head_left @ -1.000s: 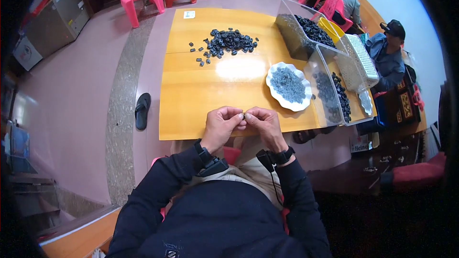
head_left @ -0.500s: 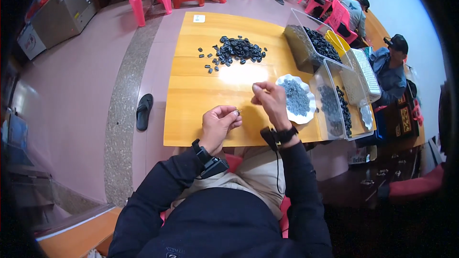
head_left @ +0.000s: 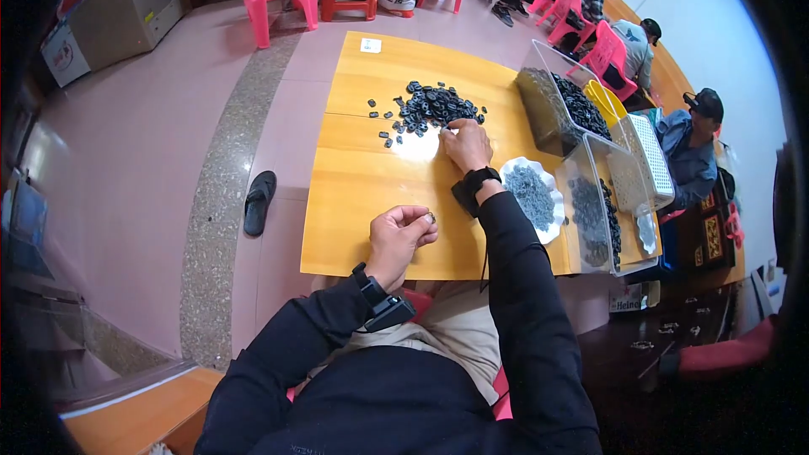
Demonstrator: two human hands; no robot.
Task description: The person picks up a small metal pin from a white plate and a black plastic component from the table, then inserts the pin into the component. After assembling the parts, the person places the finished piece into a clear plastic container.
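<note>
On the wooden table [head_left: 354, 227], my left hand [head_left: 396, 244] is closed near the front edge, pinching a small dark piece [head_left: 431, 218] between thumb and index finger; its exact kind is too small to tell. Farther out, my right hand [head_left: 468, 148] reaches to the near right edge of a pile of small black slotted plastic parts [head_left: 434, 107]. Its fingers are curled together, and what they grip, if anything, is hidden. Right of that forearm stands a white scalloped plate [head_left: 556, 217] with a heap of small grey-blue pieces [head_left: 529, 191].
Two clear plastic bins [head_left: 539, 109] with black parts line the table's right side, beside a yellow container [head_left: 603, 101] and a white perforated basket [head_left: 634, 152]. A person [head_left: 691, 143] sits beyond them. A black slipper [head_left: 259, 202] lies on the floor at left.
My right hand has moved from beside the plate, away from me, to the pile of black parts. My left hand keeps its pinch. The whole view has shifted slightly.
</note>
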